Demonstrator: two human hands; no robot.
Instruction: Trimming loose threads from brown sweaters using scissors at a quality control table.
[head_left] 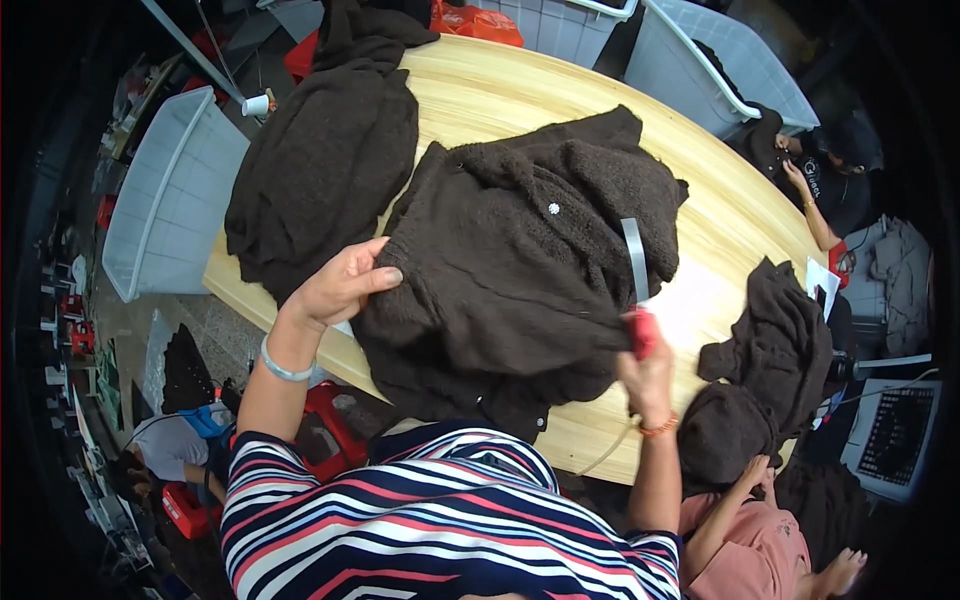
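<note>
A dark brown fuzzy knit garment [520,230] lies bunched on the table in front of me. A pale round button [554,209] shows on its upper part, and the folds hide its full shape. At its left edge my left hand [345,285] pinches the cloth between thumb and fingers. Close to its right lower edge, my right hand [648,375] is wrapped round a red-handled tool [642,330]. From the red handle a flat grey strip [635,255] points away from me over the garment. The right hand is slightly blurred, and the tool's exact kind is unclear.
Another dark garment pile [325,170] lies left on the wooden table [480,80]; more dark cloth [770,350] lies right. Grey plastic bins [165,200] stand around. A person in pink [750,545] sits close at right, and another person [840,170] handles cloth beyond the far right edge.
</note>
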